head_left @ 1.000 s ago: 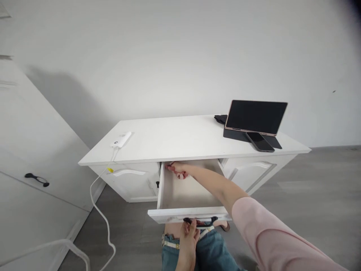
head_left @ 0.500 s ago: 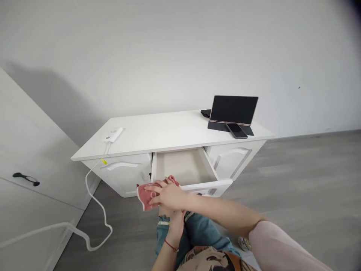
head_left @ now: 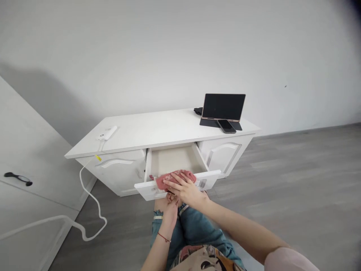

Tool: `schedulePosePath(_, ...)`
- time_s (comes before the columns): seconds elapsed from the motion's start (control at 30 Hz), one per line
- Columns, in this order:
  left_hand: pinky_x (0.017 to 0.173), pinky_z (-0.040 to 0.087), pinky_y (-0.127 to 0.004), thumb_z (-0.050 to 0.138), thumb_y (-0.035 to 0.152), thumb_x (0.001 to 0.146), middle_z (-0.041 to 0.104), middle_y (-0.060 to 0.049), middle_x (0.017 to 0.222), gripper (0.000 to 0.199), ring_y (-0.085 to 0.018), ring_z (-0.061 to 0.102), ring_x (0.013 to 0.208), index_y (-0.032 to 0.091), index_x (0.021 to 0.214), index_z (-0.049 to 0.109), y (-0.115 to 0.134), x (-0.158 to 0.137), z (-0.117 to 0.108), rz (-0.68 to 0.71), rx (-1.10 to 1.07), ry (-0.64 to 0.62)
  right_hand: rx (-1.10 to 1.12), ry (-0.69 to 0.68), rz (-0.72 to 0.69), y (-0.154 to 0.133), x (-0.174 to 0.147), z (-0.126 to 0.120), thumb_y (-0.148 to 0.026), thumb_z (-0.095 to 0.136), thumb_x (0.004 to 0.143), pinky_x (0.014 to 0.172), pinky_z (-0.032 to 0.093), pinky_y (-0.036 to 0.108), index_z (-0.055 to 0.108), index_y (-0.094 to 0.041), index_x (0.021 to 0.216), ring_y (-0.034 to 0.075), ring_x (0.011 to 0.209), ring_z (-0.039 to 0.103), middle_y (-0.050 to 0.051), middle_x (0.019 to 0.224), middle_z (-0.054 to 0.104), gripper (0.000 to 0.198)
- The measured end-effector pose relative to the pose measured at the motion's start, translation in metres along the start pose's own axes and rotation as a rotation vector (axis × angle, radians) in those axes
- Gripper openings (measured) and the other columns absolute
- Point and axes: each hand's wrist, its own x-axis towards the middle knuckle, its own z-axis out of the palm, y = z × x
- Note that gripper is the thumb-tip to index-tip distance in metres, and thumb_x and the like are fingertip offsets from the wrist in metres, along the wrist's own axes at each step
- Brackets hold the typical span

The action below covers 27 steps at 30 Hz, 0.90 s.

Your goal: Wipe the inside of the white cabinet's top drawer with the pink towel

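A red cloth (head_left: 175, 177) with pale markings is draped over the top edge of the pulled-out drawer (head_left: 205, 180). My right hand (head_left: 188, 192) presses on the cloth from above, fingers spread across it and holding it against the drawer front. Lower down, my left hand (head_left: 170, 207), with a red string bracelet at the wrist, has its fingers curled at the black drawer handle (head_left: 170, 192). Part of the handle is hidden behind my right hand. The pale drawer bottom (head_left: 175, 160) shows behind the cloth.
On the white cabinet top (head_left: 146, 130), a tablet (head_left: 224, 106) stands at the right with a phone (head_left: 226, 126) before it. A black item (head_left: 198, 111) lies behind. At left is a white power strip (head_left: 108, 133); its cable (head_left: 98, 207) hangs to the floor. A wardrobe (head_left: 28, 150) stands left.
The red cloth has moved right, from the drawer's left front corner to the middle of its front edge, under my right hand. My left hand's fingers now show at the handle. The view has shifted slightly.
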Motion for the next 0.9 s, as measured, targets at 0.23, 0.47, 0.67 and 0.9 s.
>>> schedulePosePath(0.23, 0.088, 0.05, -0.024, 0.072, -0.001, 0.065, 0.048, 0.008, 0.058, 0.026, -0.008, 0.058, 0.065, 0.02, 0.068, 0.057, -0.014, 0.009, -0.022, -0.126, -0.184, -0.121, -0.098, 0.107, 0.164, 0.038, -0.073, 0.0, -0.011, 0.058, 0.085, 0.117, 0.02, 0.046, 0.065, -0.036, 0.121, 0.022, 0.142, 0.029, -0.006, 0.146, 0.05, 0.045)
schedulePosePath(0.47, 0.086, 0.05, -0.022, 0.077, 0.002, 0.062, 0.061, 0.006, 0.07, 0.029, -0.009, 0.063, 0.076, 0.019, 0.079, 0.062, -0.019, 0.01, -0.021, -0.14, -0.198, -0.098, -0.055, 0.661, 0.695, 0.028, -0.116, 0.036, -0.007, 0.052, 0.084, 0.109, 0.032, 0.051, 0.074, -0.028, 0.09, 0.026, 0.132, 0.038, 0.006, 0.134, 0.049, 0.031)
schedulePosePath(0.67, 0.085, 0.048, -0.02, 0.085, 0.013, 0.057, 0.063, 0.007, 0.072, 0.032, -0.007, 0.063, 0.079, 0.019, 0.077, 0.061, -0.022, 0.007, -0.022, -0.096, -0.214, -0.158, 0.368, 0.878, 1.343, -0.014, -0.095, 0.077, -0.022, 0.045, 0.084, 0.103, 0.04, 0.051, 0.066, -0.018, 0.089, 0.029, 0.124, 0.043, 0.015, 0.128, 0.035, 0.022)
schedulePosePath(0.9, 0.085, 0.049, -0.021, 0.082, 0.009, 0.059, 0.061, 0.008, 0.065, 0.031, -0.006, 0.064, 0.072, 0.019, 0.073, 0.057, -0.024, 0.001, -0.016, -0.09, -0.274, -0.089, 1.033, 0.884, 1.599, -0.047, -0.067, 0.121, -0.035, 0.041, 0.077, 0.092, 0.049, 0.047, 0.047, -0.025, 0.095, 0.024, 0.102, 0.057, 0.007, 0.097, 0.054, 0.021)
